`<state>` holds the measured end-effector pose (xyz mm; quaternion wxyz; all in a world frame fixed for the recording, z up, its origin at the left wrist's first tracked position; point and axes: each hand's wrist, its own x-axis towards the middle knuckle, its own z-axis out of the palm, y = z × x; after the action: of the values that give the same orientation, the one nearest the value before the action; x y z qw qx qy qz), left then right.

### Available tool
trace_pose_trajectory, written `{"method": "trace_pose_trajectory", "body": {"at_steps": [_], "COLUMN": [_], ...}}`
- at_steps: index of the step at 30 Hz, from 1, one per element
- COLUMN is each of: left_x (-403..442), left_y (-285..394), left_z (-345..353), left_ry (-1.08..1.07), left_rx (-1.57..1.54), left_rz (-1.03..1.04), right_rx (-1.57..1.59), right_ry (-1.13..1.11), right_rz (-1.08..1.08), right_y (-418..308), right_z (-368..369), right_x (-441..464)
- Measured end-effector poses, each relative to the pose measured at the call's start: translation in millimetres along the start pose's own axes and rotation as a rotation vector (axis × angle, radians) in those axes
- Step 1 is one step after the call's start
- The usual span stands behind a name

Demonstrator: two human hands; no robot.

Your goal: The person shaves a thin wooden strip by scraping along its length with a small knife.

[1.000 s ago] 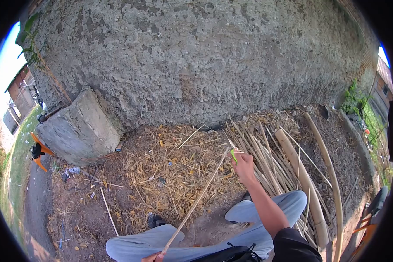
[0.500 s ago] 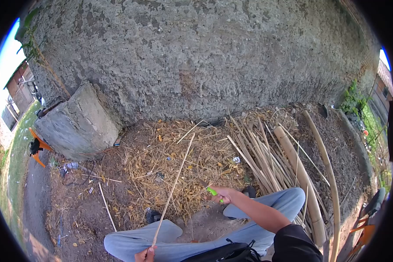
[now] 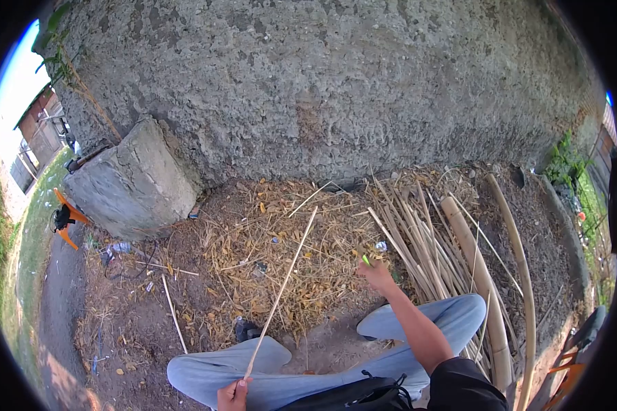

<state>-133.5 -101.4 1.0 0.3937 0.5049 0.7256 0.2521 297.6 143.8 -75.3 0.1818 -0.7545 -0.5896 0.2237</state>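
Observation:
My left hand (image 3: 233, 395), at the bottom edge, is closed on the lower end of a long thin bamboo strip (image 3: 281, 291). The strip slants up and to the right over my left leg and the straw-covered ground. My right hand (image 3: 377, 277) is closed round the green handle of a knife (image 3: 367, 260), right of the strip and not touching it. The blade is hard to make out against the straw. A pile of split bamboo strips (image 3: 425, 253) lies to the right of my right hand.
A thick bamboo pole (image 3: 476, 274) and a thinner curved pole (image 3: 517, 267) lie at the right. A rough wall (image 3: 322, 89) rises ahead, with a concrete block (image 3: 134, 185) at its left. Orange objects (image 3: 70, 218) stand beyond the block.
The knife hand first came back from the strip's far end towards my lap, then moved forward and right. The strip's far end swung left, and my left hand shifted slightly.

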Motion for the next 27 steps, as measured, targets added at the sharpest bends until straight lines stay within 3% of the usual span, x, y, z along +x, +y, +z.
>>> {"method": "trace_pose_trajectory", "body": {"at_steps": [1, 2, 4, 5, 7, 8, 10, 11, 13, 17, 19, 23, 25, 26, 27], "left_x": [1, 2, 5, 4, 1, 2, 3, 2, -1, -2, -2, -2, -4, -4, -4], "left_y": [-1, -7, -22, -15, -1, -2, -6, -2, 6, 6, 10, 8, 16, 18, 20], "left_z": [0, 1, 3, 1, -3, -3, -1, -2, -3, -5, -5, -5, -6, -5, -2], "left_ry": [0.002, 0.001, 0.043, 0.043, -0.025, -0.021, 0.010, 0.011, 0.027, -0.030, -0.074, -0.110, -0.101, -0.099, -0.067], "left_rx": [0.005, 0.008, 0.075, 0.077, 0.061, 0.062, 0.085, 0.088, 0.075, 0.150, 0.101, 0.090, 0.133, 0.133, 0.126], "left_rz": [0.005, 0.007, 0.113, 0.112, -0.019, -0.015, 0.024, 0.024, 0.092, 0.099, 0.069, 0.032, 0.032, 0.032, 0.064], "right_rx": [0.088, 0.091, -0.290, -0.288, -0.622, -0.620, -0.118, -0.116, 0.302, 0.521, 0.705, 0.551, 0.279, 0.280, 0.266], "right_ry": [0.281, 0.282, -0.021, -0.022, -0.191, -0.186, -0.423, -0.424, -0.216, -0.020, 0.254, 0.399, 0.189, 0.188, 0.249], "right_rz": [-0.057, -0.055, -0.124, -0.123, -0.135, -0.137, -0.082, -0.082, -0.101, -0.106, -0.213, -0.328, -0.215, -0.217, -0.372], "right_y": [-7, -6, 0, 15, 25, 20, 3, -10, -34, -64, -75, -101, -117, -117, -114], "right_z": [-8, -9, -13, -3, 6, 1, -20, -30, -44, -65, -67, -89, -98, -88, -71], "right_x": [-7, -9, -15, -11, -3, -2, -3, -9, -22, -18, -10, -17, -35, -40, -49]}}
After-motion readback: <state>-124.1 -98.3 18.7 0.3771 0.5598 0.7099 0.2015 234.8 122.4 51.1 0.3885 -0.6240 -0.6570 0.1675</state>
